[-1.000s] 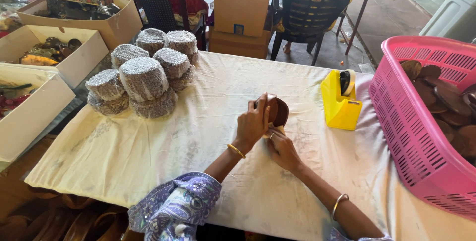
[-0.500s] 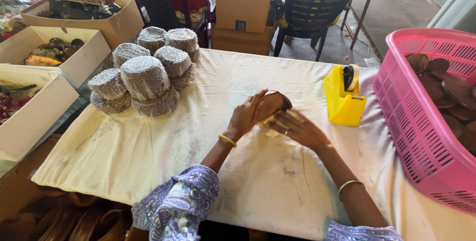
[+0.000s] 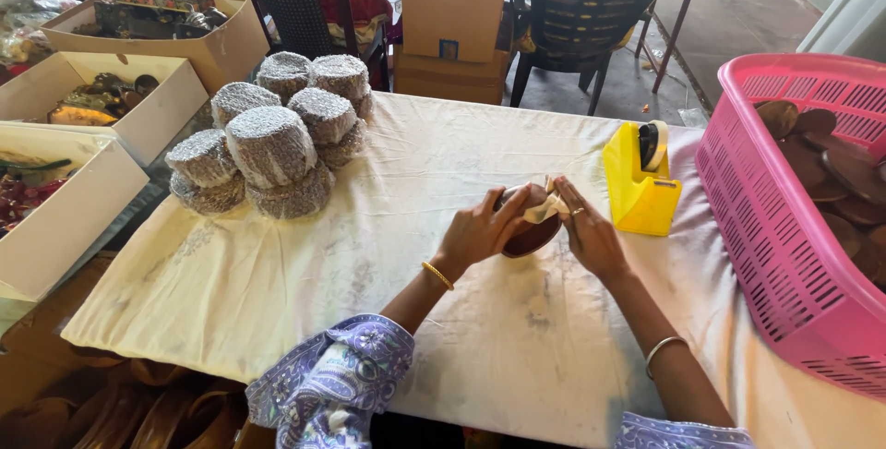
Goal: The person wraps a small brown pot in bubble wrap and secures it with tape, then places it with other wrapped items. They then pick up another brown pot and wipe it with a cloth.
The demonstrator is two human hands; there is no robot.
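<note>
Head view: left hand (image 3: 480,232) and right hand (image 3: 586,232) are gripping a brown bowl (image 3: 528,232), pressing tan tape (image 3: 544,207); the tape strip risks wrinkling, judging by its loose end toward 12 o'clock.

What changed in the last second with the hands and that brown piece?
The left hand kept its hold on the brown round piece throughout. The right hand, spread over the piece half a second ago, now pinches a pale strip of tape against its top. The yellow tape dispenser, the pink basket and the stack of grey wrapped rounds stayed put.
</note>
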